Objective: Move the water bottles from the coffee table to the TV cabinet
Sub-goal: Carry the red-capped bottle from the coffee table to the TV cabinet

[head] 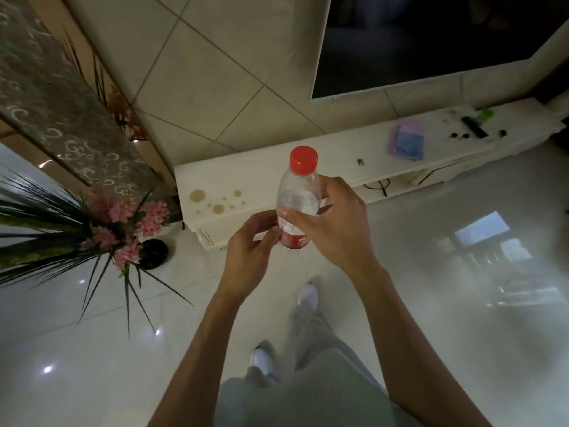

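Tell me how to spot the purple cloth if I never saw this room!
Find the big dark TV; a long white cabinet runs below it. On its top, right of the middle, lies a folded cloth. It is the only purple-and-blue thing there; its neighbours are small dark bits and a black bar.

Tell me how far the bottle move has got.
Done: nothing visible yet; no bottle stands on the TV cabinet, where a cloth lies. In hand: one red-capped bottle, gripped by the right hand, the left hand pinching its lower part, held above the floor short of the cabinet. Left: set it down there. The coffee table is out of view, so remaining bottles cannot be counted.
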Available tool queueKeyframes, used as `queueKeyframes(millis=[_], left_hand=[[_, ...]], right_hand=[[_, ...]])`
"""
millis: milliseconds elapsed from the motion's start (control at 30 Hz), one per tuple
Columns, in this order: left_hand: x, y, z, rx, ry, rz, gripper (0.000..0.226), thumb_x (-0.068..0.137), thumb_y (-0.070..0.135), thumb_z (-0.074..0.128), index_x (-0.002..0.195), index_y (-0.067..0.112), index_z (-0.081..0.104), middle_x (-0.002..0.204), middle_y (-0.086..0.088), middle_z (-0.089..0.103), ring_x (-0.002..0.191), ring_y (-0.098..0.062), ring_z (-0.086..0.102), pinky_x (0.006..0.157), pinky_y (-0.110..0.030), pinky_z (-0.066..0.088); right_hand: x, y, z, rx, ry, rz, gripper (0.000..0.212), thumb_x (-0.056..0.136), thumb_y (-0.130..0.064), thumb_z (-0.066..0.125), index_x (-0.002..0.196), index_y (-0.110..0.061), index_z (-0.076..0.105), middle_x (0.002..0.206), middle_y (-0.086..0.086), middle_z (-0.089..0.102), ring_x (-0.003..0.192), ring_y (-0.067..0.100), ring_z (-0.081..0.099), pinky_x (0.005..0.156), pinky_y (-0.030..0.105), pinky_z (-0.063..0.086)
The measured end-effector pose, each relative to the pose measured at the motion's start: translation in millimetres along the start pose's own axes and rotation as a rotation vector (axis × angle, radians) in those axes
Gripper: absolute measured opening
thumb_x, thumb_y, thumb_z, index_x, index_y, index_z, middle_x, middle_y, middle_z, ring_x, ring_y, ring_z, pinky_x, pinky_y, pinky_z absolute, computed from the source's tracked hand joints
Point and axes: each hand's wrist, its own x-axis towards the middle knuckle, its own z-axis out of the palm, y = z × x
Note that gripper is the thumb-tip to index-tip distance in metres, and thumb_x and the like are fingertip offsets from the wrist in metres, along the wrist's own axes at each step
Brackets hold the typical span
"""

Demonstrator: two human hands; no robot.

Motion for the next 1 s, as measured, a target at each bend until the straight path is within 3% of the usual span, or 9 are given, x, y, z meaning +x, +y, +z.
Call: queueKeyframes(millis=[533, 700, 1000], left_hand=[[202, 34, 55, 0.085, 0.163, -0.046, 0.034, 0.092, 0.022, 0.053, 0.125, 0.015, 0.06, 0.118, 0.002, 0.068, 0.111, -0.013, 0.063, 0.094, -0.045, 0.054], [238, 26, 66, 0.085, 0.204, -0.117, 0.032, 0.094, 0.011, 0.054, 0.125, 0.013, 0.061, 0.118, 0.001, 0.069, 0.109, -0.012, 0.064, 0.092, -0.046, 0.055], [315, -6, 51, 0.086, 0.194, -0.224, 0.033, 0.096, 0.015, 0.053, 0.128, 0.015, 0.058, 0.121, 0.0, 0.067, 0.11, -0.015, 0.063, 0.094, -0.046, 0.054]], right_hand=[[241, 51, 13, 0.04, -0.167, -0.144, 0.062, 0.064, -0.069, 0.069, 0.107, -0.025, 0.059, 0.1, -0.009, 0.064, 0.091, 0.006, 0.06, 0.082, 0.029, 0.055], [283, 62, 24, 0.018, -0.262, -0.157, 0.064, 0.063, -0.07, 0.069, 0.107, -0.026, 0.058, 0.101, -0.011, 0.061, 0.092, 0.007, 0.059, 0.081, 0.03, 0.055], [352, 77, 80, -0.025, -0.375, -0.1, 0.066, 0.065, -0.066, 0.071, 0.113, -0.024, 0.057, 0.109, -0.009, 0.061, 0.096, 0.006, 0.057, 0.082, 0.023, 0.052]])
